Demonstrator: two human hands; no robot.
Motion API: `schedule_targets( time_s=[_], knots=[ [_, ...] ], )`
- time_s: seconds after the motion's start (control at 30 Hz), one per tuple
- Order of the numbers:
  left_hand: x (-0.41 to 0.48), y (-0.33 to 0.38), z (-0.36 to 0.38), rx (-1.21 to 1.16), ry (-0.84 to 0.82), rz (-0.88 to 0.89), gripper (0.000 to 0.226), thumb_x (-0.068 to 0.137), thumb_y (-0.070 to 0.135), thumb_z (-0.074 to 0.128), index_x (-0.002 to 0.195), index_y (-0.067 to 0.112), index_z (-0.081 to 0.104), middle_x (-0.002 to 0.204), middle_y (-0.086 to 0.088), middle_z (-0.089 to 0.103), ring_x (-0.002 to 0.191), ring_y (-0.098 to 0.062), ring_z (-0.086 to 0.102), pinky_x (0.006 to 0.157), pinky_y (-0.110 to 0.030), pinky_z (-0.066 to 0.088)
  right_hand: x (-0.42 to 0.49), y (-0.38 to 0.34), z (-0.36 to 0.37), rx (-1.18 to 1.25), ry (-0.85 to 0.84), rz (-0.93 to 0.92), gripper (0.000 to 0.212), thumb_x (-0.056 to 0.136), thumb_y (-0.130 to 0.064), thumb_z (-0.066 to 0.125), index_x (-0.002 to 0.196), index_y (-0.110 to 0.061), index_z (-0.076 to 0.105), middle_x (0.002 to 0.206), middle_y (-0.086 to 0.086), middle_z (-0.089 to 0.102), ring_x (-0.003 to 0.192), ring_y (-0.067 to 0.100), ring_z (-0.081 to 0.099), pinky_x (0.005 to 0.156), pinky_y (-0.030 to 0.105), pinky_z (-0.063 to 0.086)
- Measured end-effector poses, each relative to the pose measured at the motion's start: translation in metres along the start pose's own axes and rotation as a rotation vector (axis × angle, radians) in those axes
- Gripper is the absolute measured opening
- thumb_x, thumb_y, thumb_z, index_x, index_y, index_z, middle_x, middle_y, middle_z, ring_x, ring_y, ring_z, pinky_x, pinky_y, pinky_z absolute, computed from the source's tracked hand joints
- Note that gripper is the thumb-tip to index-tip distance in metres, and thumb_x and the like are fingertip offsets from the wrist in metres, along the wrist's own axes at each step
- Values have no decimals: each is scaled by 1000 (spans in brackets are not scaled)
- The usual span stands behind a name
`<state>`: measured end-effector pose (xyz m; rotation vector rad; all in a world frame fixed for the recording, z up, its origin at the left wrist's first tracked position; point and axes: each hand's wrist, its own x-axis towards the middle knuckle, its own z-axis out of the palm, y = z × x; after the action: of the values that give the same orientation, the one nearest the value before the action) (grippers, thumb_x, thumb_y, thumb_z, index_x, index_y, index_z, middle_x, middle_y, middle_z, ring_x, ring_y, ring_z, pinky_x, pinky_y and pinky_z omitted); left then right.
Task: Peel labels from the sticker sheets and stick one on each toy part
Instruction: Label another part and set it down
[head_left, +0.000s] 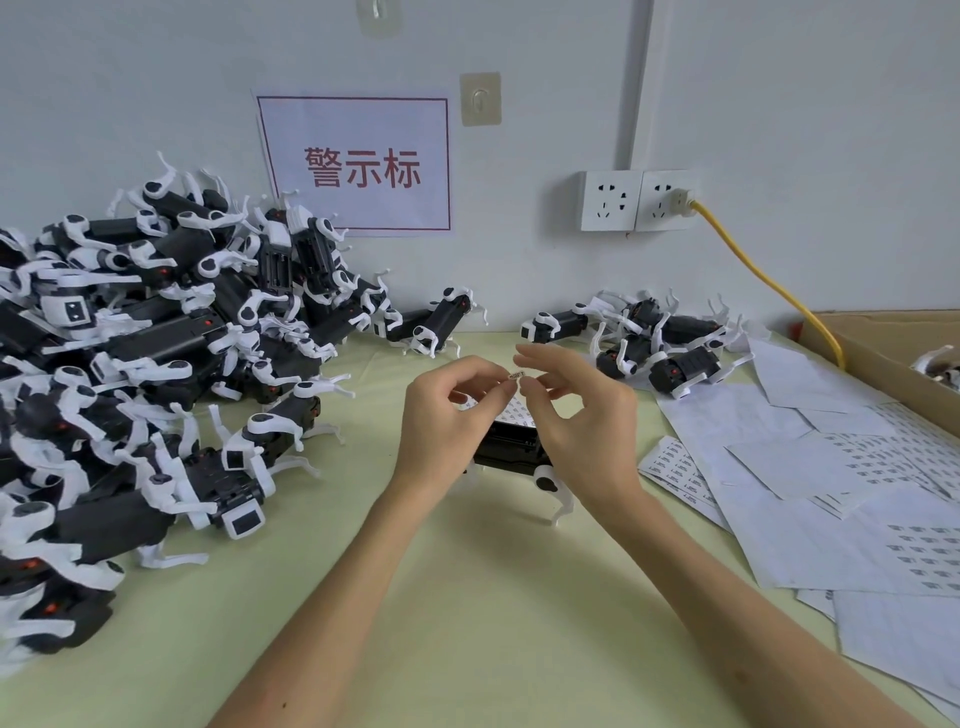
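1. Above the middle of the green table (415, 597), the left hand (447, 415) and the right hand (576, 410) meet fingertip to fingertip around 1 small label (517, 375). It is held clear of the sticker sheet (511, 410) that lies just below them.
2. The left hand's fingers are curled, with thumb and forefinger closing on the label's left end. The right thumb and forefinger pinch its other end, while the other 3 right fingers fan out loosely. I cannot tell which hand carries the real grip.
3. Under both hands sits the toy part (511, 449) that this label seems meant for. It has a black body with white legs and is partly hidden by the sheet and the wrists.
4. As I judge it, the label is featherlight, limp and tacky on 1 face, so it will likely curl, fold onto itself or cling to skin. It is best held by its very edge, touching as little adhesive as possible, then laid down from 1 end and smoothed flat.
5. The toy part looks like light, rigid plastic, with thin white legs that could snag or bend. Steadying it by the black body seems safer.
6. Left of the hands is a big pile of toy parts (156, 364). A smaller group (649, 338) lies at the back right, beside loose sticker sheets (831, 467) and a cardboard box (883, 353).
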<state>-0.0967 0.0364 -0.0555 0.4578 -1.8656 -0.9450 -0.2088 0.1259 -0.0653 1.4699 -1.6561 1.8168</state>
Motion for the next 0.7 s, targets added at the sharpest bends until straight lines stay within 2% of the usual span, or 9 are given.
schedule_targets(
  time_s=[0.13, 0.23, 0.33, 0.47, 0.6, 0.7],
  knots=[
    [1, -1, -2, -54, 18, 24, 14, 91, 11, 74, 83, 23, 76, 79, 11, 74, 79, -13, 69, 83, -43, 54, 0, -2, 0, 26, -28, 77, 22, 91, -11, 72, 109, -24, 75, 98, -30, 70, 86, -4, 65, 80, 9, 46],
    [2, -2, -2, -86, 20, 11, 19, 91, 15, 75, 86, 33, 77, 85, 15, 76, 83, -12, 71, 83, -40, 54, 3, -4, -2, 65, -34, 143, 10, 93, -17, 72, 98, -25, 77, 93, -22, 74, 87, 3, 67, 82, 20, 50],
    [1, -4, 0, -76, 8, 10, 21, 91, 14, 75, 90, 35, 78, 86, 17, 77, 83, -15, 70, 81, -33, 52, 5, -5, -4, 107, -16, 175, 11, 92, -16, 73, 90, -27, 75, 88, -20, 73, 83, 7, 68, 79, 26, 52],
    [0, -5, 3, -43, -16, 39, 19, 92, 9, 74, 101, 23, 82, 88, 14, 78, 78, -10, 67, 74, -10, 42, 6, -5, -4, 133, 33, 180, 18, 90, -12, 74, 85, -29, 74, 85, -19, 73, 79, 8, 67, 73, 19, 49],
    [-2, -5, 4, 22, -19, 50, 20, 92, 9, 72, 103, 22, 83, 84, 16, 76, 74, -6, 63, 72, -8, 40, 5, -5, -3, 111, 42, 145, 17, 90, -10, 72, 85, -27, 72, 86, -17, 71, 78, 12, 66, 72, 19, 49],
    [0, -5, 1, 69, 1, 46, 19, 93, 10, 72, 101, 23, 83, 89, 17, 77, 78, -9, 66, 74, -7, 40, 5, -6, -2, 90, 38, 117, 24, 92, -11, 70, 84, -33, 67, 87, -18, 69, 78, 11, 64, 71, 17, 47]
  ],
)
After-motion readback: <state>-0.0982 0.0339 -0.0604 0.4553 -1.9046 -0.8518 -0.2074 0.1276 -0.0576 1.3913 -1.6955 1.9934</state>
